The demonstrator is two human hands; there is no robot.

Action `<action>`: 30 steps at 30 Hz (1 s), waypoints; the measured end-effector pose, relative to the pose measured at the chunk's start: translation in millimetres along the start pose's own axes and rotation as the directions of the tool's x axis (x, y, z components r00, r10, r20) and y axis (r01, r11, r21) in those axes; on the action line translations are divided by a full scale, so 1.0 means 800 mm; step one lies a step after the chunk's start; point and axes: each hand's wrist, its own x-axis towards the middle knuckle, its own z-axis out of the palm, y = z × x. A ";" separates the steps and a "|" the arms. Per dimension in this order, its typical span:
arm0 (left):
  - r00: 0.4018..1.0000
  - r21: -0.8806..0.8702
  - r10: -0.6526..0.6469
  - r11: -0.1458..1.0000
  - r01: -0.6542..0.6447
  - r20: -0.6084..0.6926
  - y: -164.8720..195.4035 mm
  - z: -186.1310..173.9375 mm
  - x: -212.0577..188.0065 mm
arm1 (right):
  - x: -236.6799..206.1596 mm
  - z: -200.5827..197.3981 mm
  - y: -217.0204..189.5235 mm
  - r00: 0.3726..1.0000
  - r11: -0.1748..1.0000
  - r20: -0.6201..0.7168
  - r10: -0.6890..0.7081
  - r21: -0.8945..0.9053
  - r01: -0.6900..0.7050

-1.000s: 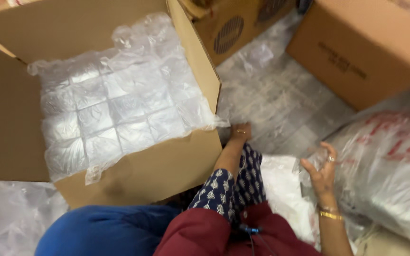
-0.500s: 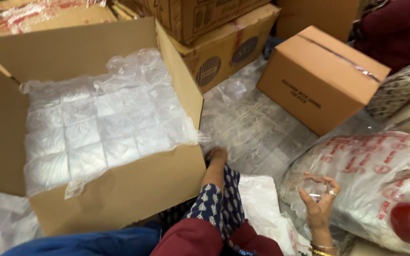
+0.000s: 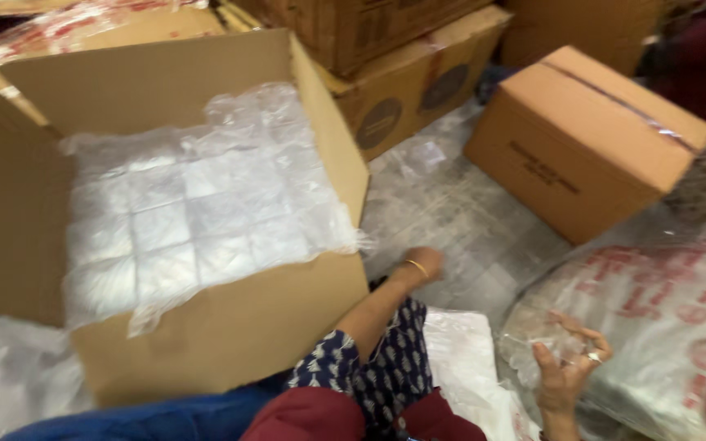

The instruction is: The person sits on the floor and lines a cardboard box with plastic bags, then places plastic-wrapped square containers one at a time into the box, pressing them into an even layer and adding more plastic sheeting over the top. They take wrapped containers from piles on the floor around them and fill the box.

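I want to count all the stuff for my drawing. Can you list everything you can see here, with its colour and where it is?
open cardboard box: one, brown, left, on the floor
clear plastic packets: many, whitish, in a grid filling the open box
closed cardboard box: one, brown, taped, upper right
stacked cardboard boxes: at least two, brown, top centre
big plastic sack: one, clear with red print, right
white bag: one, bottom centre
loose plastic sheet: clear, bottom left
floor: grey, centre
left hand: low on the floor, gold bangle
right hand: raised at the sack, wearing a ring

Packing storeroom: stacked cardboard cartons (image 3: 418,73), plastic-wrapped bales (image 3: 663,327).
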 end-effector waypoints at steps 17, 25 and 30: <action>0.802 -0.316 0.356 0.782 -0.537 -0.480 0.020 0.026 -0.328 | -0.163 0.102 0.047 0.840 0.892 0.536 0.084 0.336 -0.303; 0.893 -0.249 0.360 0.870 -0.426 -0.271 0.013 0.037 -0.322 | -0.139 0.099 0.009 0.757 0.945 0.649 -0.078 -0.193 0.263; 0.907 -0.215 0.310 0.902 -0.375 -0.285 -0.018 0.044 -0.312 | -0.104 0.108 -0.001 0.643 0.893 0.765 0.042 -0.318 0.320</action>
